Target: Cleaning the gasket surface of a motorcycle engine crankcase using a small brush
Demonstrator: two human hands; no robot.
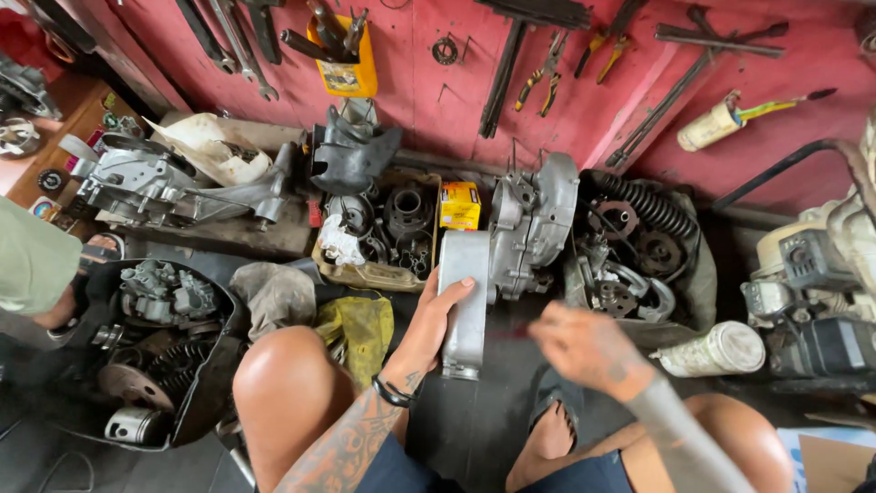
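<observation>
You sit on a workshop floor, holding a grey metal cover (465, 301) upright between your knees.
The cover's long axis runs floor to top, bottom resting down; likely heavy, stiff, greasy-slick, so grasp its long edges. Your left hand (436, 319) clasps its side. Your right hand (584, 347) is blurred; I cannot tell its grip.

Beyond the hands rises a red-painted wall (429, 100), hung with wrenches (239, 41), pliers (540, 84) and long bars (502, 78), with a yellow container (347, 68) of tools fixed above and to the left. Below the hands the floor (465, 429) is dark, oil-stained concrete. Far to the left stands a wooden bench (68, 119). The light is soft, even daylight.
</observation>
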